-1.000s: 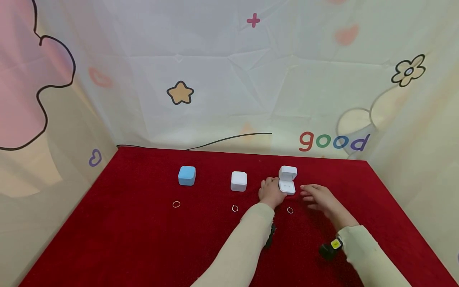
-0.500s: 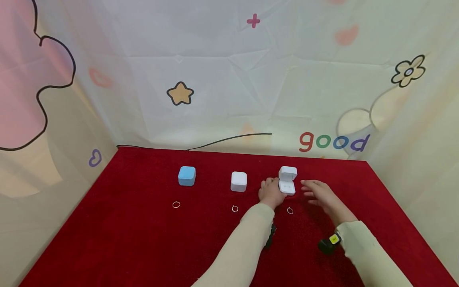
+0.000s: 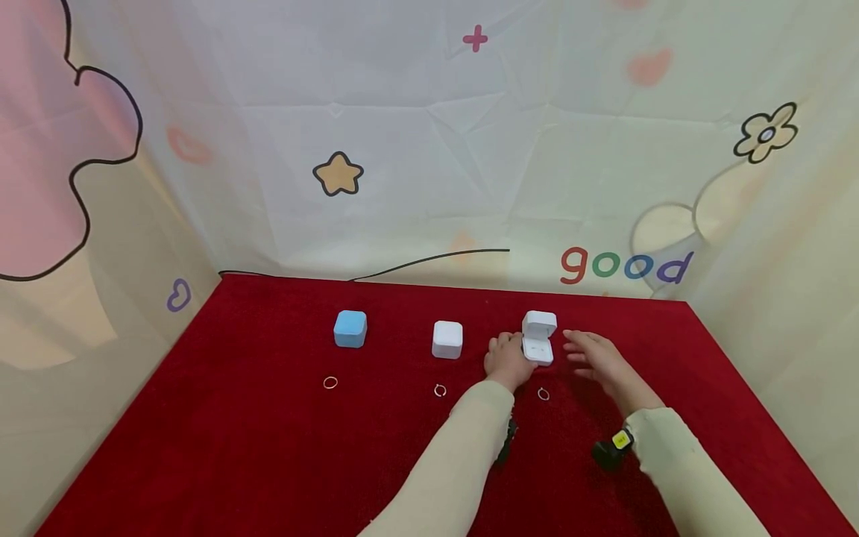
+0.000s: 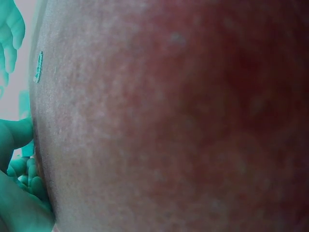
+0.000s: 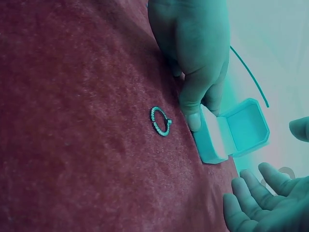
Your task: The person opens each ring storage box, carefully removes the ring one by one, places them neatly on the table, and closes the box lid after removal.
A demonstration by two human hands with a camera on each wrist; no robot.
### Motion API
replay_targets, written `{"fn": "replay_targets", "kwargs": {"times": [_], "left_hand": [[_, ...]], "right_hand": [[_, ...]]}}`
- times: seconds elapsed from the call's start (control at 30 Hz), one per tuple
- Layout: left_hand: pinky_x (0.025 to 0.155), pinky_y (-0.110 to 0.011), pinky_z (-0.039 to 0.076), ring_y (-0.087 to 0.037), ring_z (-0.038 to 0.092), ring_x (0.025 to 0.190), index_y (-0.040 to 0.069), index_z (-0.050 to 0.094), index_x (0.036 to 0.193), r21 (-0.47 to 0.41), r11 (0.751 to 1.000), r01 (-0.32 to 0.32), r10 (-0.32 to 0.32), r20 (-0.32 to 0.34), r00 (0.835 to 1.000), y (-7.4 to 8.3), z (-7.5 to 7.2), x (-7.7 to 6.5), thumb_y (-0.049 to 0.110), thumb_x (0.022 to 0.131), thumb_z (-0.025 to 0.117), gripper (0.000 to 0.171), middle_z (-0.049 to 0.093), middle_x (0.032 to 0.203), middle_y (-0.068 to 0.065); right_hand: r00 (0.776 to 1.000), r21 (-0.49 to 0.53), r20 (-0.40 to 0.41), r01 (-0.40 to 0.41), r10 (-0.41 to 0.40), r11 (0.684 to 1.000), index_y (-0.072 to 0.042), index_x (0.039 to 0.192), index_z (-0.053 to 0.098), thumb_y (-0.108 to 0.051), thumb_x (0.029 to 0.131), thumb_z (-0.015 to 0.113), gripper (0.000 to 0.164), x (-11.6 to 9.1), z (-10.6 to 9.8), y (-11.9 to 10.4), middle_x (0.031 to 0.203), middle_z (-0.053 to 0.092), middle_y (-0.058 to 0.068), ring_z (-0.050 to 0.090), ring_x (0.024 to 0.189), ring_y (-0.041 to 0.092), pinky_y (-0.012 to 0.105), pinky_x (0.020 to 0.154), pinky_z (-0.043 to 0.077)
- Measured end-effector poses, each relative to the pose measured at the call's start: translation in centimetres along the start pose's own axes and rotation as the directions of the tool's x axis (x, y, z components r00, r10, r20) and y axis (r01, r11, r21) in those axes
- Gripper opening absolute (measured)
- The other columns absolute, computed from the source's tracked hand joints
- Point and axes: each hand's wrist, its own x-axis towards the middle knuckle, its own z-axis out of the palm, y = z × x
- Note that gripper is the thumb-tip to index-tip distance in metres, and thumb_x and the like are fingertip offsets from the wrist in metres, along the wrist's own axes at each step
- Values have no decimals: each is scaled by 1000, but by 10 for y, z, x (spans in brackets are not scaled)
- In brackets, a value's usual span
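Observation:
A white ring box (image 3: 537, 350) stands at the right of the red cloth with its lid raised. My left hand (image 3: 508, 362) holds its base from the left, the thumb on the near side in the right wrist view. To the right of the box my right hand (image 3: 597, 360) hovers with loosely extended fingers, apart from it and holding nothing. A ring (image 5: 160, 121) set with small stones lies on the cloth just in front of that box. In the left wrist view, skin or cloth close to the lens blurs most of the picture.
A closed white box (image 3: 447, 340) and a closed blue box (image 3: 350, 329) stand further left in the same row. One ring (image 3: 439, 390) lies in front of the white box, another ring (image 3: 330, 382) in front of the blue one. A patterned curtain (image 3: 403, 224) hangs behind the cloth.
My right hand has shifted slightly away from me, staying beside the open ring box. The left hand, boxes and rings have kept their places.

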Motion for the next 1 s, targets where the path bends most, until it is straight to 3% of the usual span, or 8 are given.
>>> {"fn": "replay_targets", "kwargs": {"times": [0.37,0.73,1.0], "left_hand": [[100,-32,48,-19,51,120,15,59,142,5,1000,-1,1,-3,1000,-2,4,5,27,93,75,53,58,139,-4],[98,-30,48,-17,51,117,17,60,142,35,999,4,-4,-1,1000,-1,0,3,30,93,74,53,59,138,-1],[100,-33,48,-21,51,119,14,60,140,4,1000,-4,4,7,1000,-1,2,5,29,94,72,50,59,139,-5]], "right_hand": [[998,77,54,27,-31,997,2,163,12,-49,109,34,78,13,2,-6,165,25,30,31,152,45,55,125,32],[998,99,55,28,-34,995,0,163,12,-52,108,35,79,25,7,-5,165,26,29,32,151,44,53,126,31],[996,127,72,46,-55,991,0,163,15,-51,109,32,76,31,9,-3,166,26,29,33,151,43,53,126,30]]}}
